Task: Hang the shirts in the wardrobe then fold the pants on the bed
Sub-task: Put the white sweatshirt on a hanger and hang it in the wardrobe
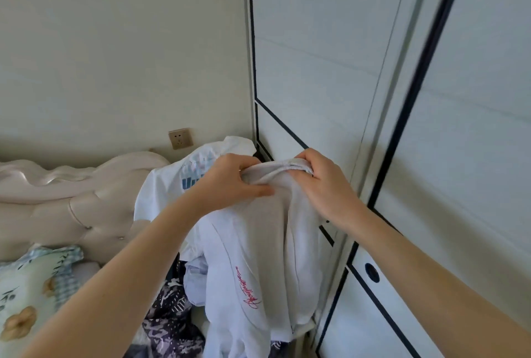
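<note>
Cream wall (115,41) fills our left, closed wardrobe doors (330,55) stand close on our right, and a padded headboard (71,199) hems the low left. Our left hand (232,182) and right hand (321,182) pinch the ribbed top edge of a white garment (264,242) just beside the doors. It hangs with its long axis vertical, red script low, over a clothes pile (172,314).

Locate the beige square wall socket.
Head view, left of centre: the beige wall socket sits on the wall above the cream padded headboard, left of the white wardrobe.
</note>
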### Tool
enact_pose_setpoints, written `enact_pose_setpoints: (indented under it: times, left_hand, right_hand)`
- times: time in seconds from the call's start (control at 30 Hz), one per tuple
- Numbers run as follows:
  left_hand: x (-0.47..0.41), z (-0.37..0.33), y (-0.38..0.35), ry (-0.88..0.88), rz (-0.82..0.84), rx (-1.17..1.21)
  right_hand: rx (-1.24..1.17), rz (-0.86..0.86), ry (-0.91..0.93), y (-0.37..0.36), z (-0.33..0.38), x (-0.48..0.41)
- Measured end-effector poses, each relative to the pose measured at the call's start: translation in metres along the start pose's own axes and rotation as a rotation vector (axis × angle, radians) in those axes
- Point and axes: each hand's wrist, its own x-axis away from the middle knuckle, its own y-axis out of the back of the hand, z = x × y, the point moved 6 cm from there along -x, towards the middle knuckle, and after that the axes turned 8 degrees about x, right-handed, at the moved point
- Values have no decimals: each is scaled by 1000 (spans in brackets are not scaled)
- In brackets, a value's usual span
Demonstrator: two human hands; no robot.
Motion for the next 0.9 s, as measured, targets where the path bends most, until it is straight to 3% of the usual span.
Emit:
enact_pose_setpoints:
  times: [0.2,0.33,0.53,0.73,0.9]
  left_hand:
    - [19,-21,-49,73,254,216]
    - [24,-14,-89,123,414,67]
    - [16,-12,-134,-7,393,-192]
    - [-3,7,-153,-74,512,-529]
    - [-19,-26,-176,-174,394,-451]
  right_hand:
    - [-27,-24,-198,47,-19,57]
    - [-15,-65,-329,70,-32,84]
    - [1,-63,-467,101,-47,124]
    - [-45,-203,-563,123,-66,175]
    - [41,-348,-702,135,-84,230]
